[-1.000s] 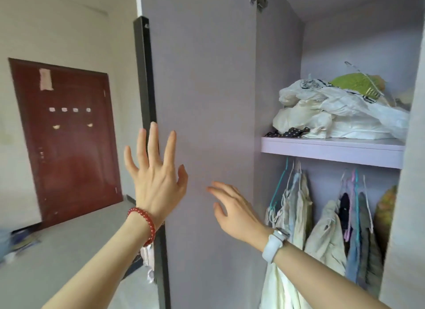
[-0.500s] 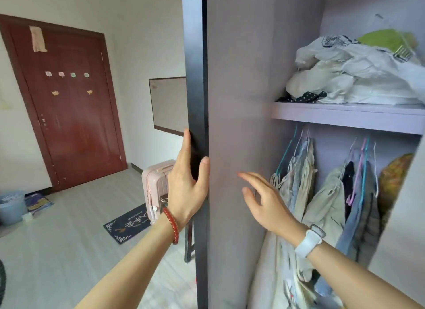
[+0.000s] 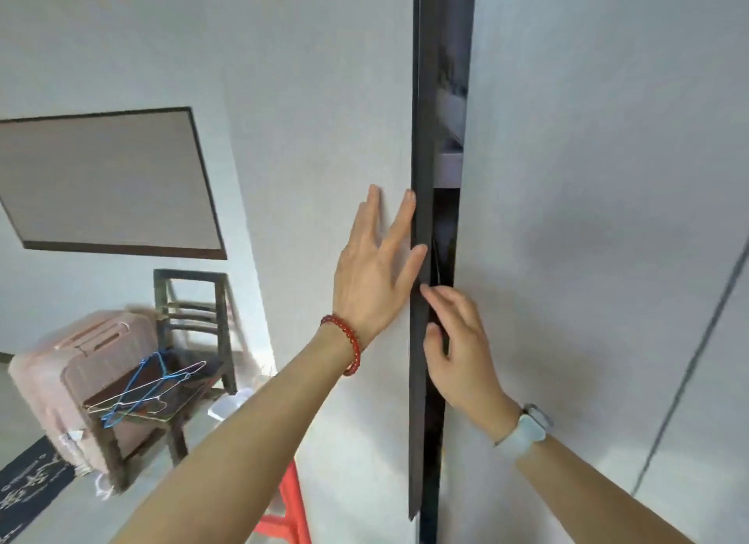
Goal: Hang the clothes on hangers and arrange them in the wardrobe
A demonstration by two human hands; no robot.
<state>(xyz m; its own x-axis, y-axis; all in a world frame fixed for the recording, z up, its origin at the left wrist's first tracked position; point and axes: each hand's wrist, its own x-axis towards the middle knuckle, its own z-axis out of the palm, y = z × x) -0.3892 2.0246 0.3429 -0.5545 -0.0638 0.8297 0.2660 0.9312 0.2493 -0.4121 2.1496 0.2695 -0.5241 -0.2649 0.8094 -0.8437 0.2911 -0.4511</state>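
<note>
Leftmost, low on the floor, a dark mat (image 3: 28, 487) with pale lettering lies beside a pink suitcase (image 3: 77, 365), which stands blurred against the wall. Just right of the suitcase and touching it in the view is a dark wooden chair (image 3: 190, 312); on its seat rests a loose pile of wire hangers (image 3: 150, 389), some blue, some silvery. Above them a dark-framed board (image 3: 105, 179) hangs on the pale wall. Near the bottom edge, partly behind the left forearm, a red plastic stool (image 3: 289, 515) shows.

Further right comes the wardrobe: its left door (image 3: 324, 118) is nearly closed, with a black strip along its edge (image 3: 421, 138). The left hand (image 3: 375, 268) lies flat on the door's front, fingers spread and extended, the outermost fingers touching the black edge; a red bead bracelet (image 3: 344, 343) circles that wrist. Through the narrow gap between the doors only a sliver of a pale shelf (image 3: 448, 160) and darkness below it can be seen, so any clothes in the wardrobe are hidden from this view.

The right hand (image 3: 458, 353) sits at the gap just below the left, its fingers held loosely together and curled toward the black edge, gripping nothing, with the thumb against the strip. A white watch (image 3: 527, 426) is on its wrist. The right door (image 3: 608, 179) fills the remainder.
</note>
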